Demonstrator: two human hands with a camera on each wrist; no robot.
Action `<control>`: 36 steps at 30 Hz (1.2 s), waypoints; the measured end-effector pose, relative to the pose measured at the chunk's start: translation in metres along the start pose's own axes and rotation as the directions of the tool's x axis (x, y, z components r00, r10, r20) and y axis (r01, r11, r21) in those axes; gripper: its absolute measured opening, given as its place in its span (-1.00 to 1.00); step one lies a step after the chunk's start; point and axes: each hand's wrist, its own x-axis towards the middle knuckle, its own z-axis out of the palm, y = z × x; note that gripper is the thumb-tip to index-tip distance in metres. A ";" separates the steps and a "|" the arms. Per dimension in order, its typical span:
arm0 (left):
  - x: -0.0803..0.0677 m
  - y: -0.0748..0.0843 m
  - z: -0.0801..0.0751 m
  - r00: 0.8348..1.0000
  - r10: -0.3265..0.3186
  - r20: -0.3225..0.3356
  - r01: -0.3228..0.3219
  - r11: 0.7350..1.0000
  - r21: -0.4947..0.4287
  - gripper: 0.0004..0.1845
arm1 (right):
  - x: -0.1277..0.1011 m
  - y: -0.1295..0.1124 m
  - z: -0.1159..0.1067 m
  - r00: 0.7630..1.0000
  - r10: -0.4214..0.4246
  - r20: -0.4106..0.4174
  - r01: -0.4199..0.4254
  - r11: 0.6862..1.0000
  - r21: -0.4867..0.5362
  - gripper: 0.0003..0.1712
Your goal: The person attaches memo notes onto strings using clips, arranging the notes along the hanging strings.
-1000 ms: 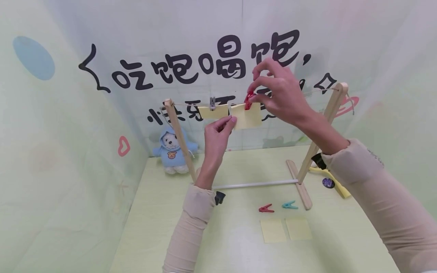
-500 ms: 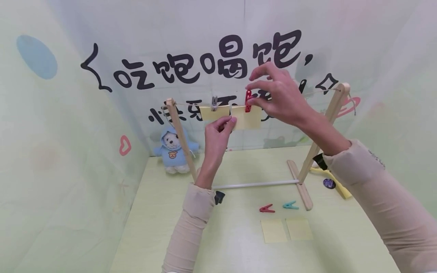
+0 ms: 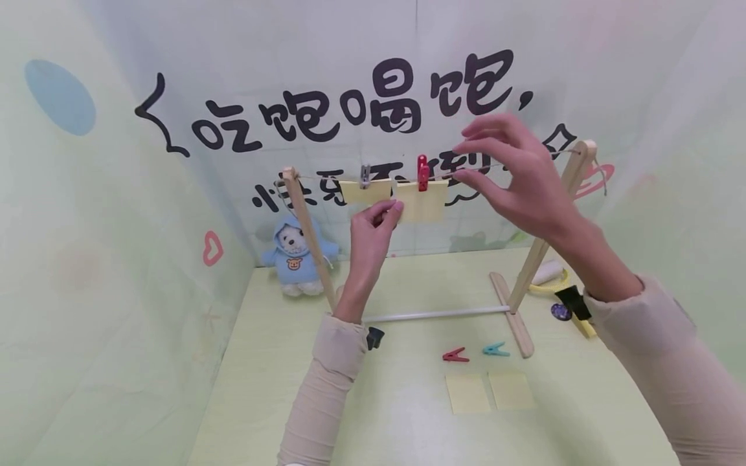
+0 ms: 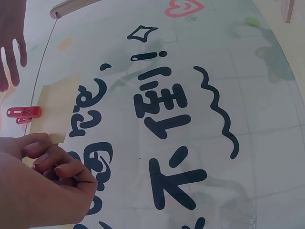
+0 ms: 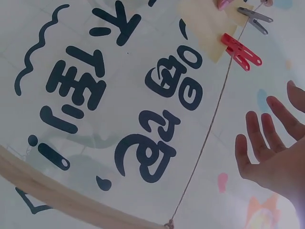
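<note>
A string runs between the two wooden end frames of a small drying rack (image 3: pixel 550 213). Two yellow paper notes hang from it: the left note (image 3: pixel 365 191) under a grey peg (image 3: pixel 364 175), the right note (image 3: pixel 423 202) under a red peg (image 3: pixel 422 172) (image 5: pixel 240 51) (image 4: pixel 24 113). My left hand (image 3: pixel 379 217) pinches the lower left corner of the right note (image 4: pixel 50 112). My right hand (image 3: pixel 507 171) hovers open just right of the red peg, fingers spread, touching nothing (image 5: pixel 274 148).
On the green table lie a red peg (image 3: pixel 454 355), a teal peg (image 3: pixel 495 350) and two yellow notes (image 3: pixel 488 391). A plush bear in a blue hoodie (image 3: pixel 296 257) sits at the back left. Yellow and dark items (image 3: pixel 568 304) lie beyond the rack's right foot.
My right hand let go of the red peg and drew back to the right, fingers opening. The peg now stands upright on the string over the note. The left hand has stayed put.
</note>
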 end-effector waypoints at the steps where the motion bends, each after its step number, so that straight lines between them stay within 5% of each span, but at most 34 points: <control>1: 0.000 -0.001 0.000 1.000 -0.001 0.000 0.001 1.000 0.001 -0.73 | -0.005 -0.001 -0.003 1.000 0.002 -0.012 -0.002 1.000 0.001 -0.61; 11: -0.001 -0.008 0.002 1.000 -0.022 0.003 0.022 1.000 0.013 -0.71 | -0.057 0.001 -0.023 0.995 0.021 -0.097 -0.019 1.000 0.023 -0.67; 23: -0.020 -0.054 0.002 0.996 -0.010 0.090 0.000 0.994 0.114 -0.77 | -0.149 0.028 -0.011 0.981 0.182 0.065 -0.181 0.983 -0.009 -0.53; 28: -0.053 -0.097 0.003 0.990 -0.027 0.139 -0.010 0.967 0.254 -0.76 | -0.179 0.036 -0.008 0.970 0.214 0.116 -0.210 0.977 -0.047 -0.37; 36: -0.148 -0.192 0.013 0.960 -0.233 0.158 0.148 0.894 0.423 -0.75 | -0.229 0.046 0.005 0.946 0.266 0.186 -0.249 0.962 -0.110 -0.28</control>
